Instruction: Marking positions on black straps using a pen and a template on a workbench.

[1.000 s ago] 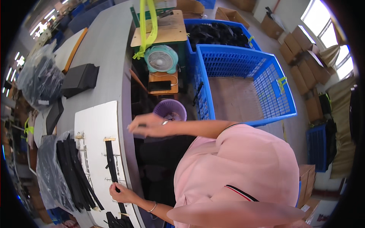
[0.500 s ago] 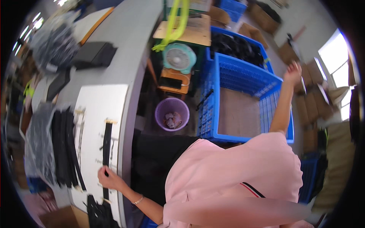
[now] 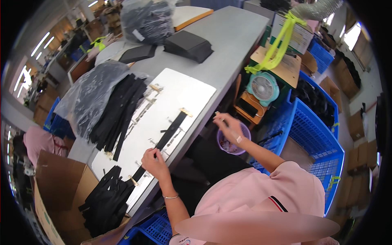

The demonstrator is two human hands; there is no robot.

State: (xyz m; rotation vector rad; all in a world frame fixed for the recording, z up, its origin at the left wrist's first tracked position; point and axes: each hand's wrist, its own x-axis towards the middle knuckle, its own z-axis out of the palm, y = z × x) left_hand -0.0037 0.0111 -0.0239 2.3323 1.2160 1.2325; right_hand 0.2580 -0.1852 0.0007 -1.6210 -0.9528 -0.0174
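Observation:
A long black strip lies stretched along a white board on the table, between small brass-coloured fittings at its ends. My left hand is closed on the strip near its middle, thumb and forefinger pinched together. Off the table's edge, my right hand hangs above a purple basket, its fingers curled together; whatever they may hold is too small to make out. Beside the board's left part lies a row of black strips, partly on clear plastic. More black strips are heaped at the board's near end.
An open cardboard box stands at the near left. Farther along the grey table sit a black block-like stack and a plastic-wrapped bundle. To my right are a teal fan and a large blue crate.
My right hand has come from far out at the right, beyond the blue crate, in toward the table. The view has turned left; my left hand stays at the strip.

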